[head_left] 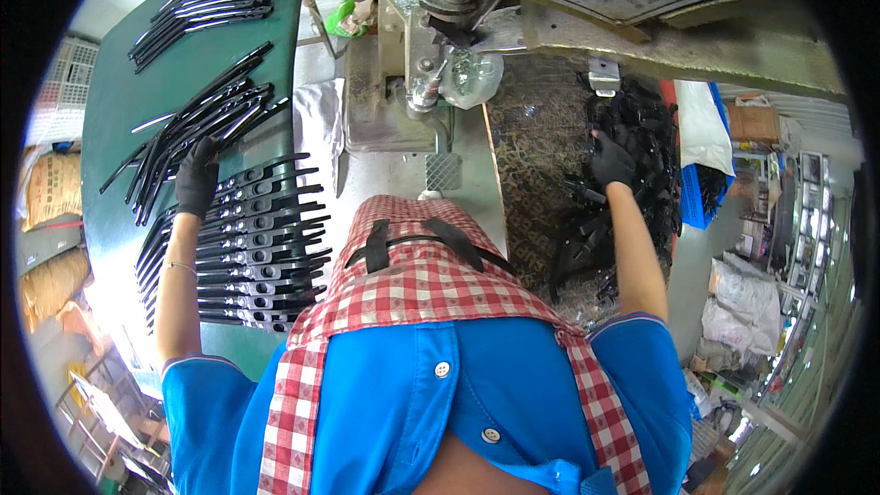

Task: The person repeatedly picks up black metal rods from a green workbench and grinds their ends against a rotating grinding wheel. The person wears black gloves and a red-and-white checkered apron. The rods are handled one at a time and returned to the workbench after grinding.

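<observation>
On the green table, my left hand [195, 181], in a black glove with bare fingertips, reaches into a loose heap of bent black bars [174, 142]. Its fingers are curled around one of the bars. Just below it lies a neat row of black arms with round holes [261, 240], set side by side. My right hand [612, 161], gloved the same way, is at a heap of small black parts [632, 119] on the right. The fingers are bent in among these parts, and what they hold is hidden.
A metal machine with a ribbed plate [443, 171] stands between the two work areas, with a clear plastic bowl [471, 78] beside its column. More black bars [215, 5] lie at the table's far end. A blue crate [701, 192] stands right of the parts heap.
</observation>
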`<action>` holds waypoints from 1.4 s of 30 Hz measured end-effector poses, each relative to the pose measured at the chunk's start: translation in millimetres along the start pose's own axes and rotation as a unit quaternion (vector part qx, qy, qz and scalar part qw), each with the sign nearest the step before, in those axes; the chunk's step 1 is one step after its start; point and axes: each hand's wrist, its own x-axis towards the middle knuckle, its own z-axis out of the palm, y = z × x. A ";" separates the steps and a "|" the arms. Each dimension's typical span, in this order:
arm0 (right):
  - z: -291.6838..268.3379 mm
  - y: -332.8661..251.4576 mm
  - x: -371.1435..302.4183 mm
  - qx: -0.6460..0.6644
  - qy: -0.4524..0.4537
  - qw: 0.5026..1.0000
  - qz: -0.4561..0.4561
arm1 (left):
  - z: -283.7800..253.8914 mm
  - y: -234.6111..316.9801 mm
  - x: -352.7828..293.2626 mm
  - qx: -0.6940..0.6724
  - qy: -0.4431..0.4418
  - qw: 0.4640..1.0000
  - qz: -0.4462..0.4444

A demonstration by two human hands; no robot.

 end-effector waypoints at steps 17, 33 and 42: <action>-43.3 -21.4 7.2 0.198 0.062 0.965 -0.158 | -87.0 217.3 66.2 -0.037 -0.053 0.976 0.209; -147.0 -155.6 -45.6 0.124 0.005 0.909 -0.398 | -94.1 260.5 75.0 0.008 -0.153 0.963 0.223; -153.2 -171.5 -43.1 0.174 -0.083 0.903 -0.385 | -96.1 272.4 77.7 0.018 -0.191 0.959 0.209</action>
